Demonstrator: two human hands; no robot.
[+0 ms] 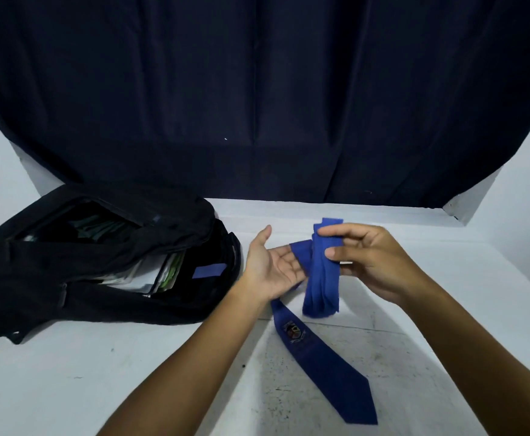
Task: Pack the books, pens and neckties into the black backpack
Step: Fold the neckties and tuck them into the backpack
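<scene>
The right hand (373, 262) pinches a folded bundle of the blue necktie (323, 272) between thumb and curled fingers (333, 230), held upright just above the bench (100, 372). The left hand (270, 269) lies palm up with fingers relaxed and straight, a strip of the same tie draped across them; it grips nothing. The tie's wide pointed end, with its embroidered crest (292, 331), trails flat on the bench toward the near side.

The black backpack (100, 256) lies to the left with its main compartment gaping, papers or books showing inside and a scrap of blue (209, 271) by the opening, perhaps another tie.

The likely trouble is the loose folds. The cloth looks thin, soft and slippery, so a light pinch could let the layers slide apart, and the trailing end may drag or catch on the bag's rim during the move across. The backpack is limp fabric; its flap could sag shut over the opening. The bench is hard, pale and scuffed with specks.
</scene>
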